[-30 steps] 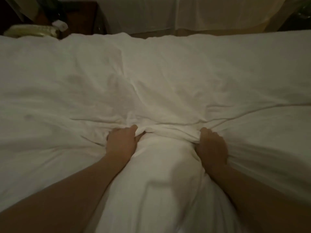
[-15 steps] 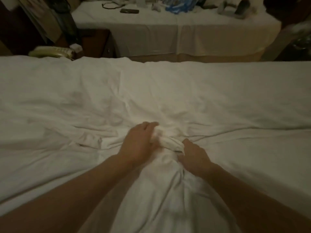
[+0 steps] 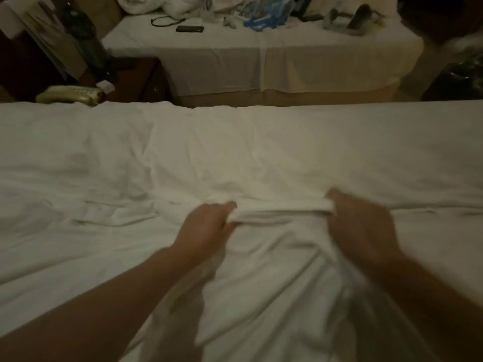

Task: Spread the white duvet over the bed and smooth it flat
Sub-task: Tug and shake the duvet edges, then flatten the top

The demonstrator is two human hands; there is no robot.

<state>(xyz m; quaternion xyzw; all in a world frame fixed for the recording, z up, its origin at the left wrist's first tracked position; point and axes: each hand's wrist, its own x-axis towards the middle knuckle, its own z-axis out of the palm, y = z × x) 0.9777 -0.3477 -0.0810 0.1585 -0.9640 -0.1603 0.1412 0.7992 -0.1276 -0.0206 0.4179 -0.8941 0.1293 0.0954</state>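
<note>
I have the white duvet (image 3: 261, 158) bunched in both fists at the lower middle of the frame: my left hand (image 3: 206, 228) has its fingers curled round one end of a folded band of cloth, my right hand (image 3: 363, 226) grips the other end, and the band runs taut between them. The rest of the duvet already lies across the bed (image 3: 287, 99) from the left edge of the frame to the right, rumpled at centre left with a crease running out to the right. To do this step well I judge I should keep both grips firm and level, draw the fold toward me and outward evenly so neither side drags, then let go and sweep flat palms over the wrinkles. The duvet's far edge lies along the upper third of the frame; beyond it is a narrow gap, then a second bed (image 3: 261, 61) strewn with belongings, and a telephone (image 3: 70, 94) at upper left, just beside that edge. Open room lies to both sides.
</note>
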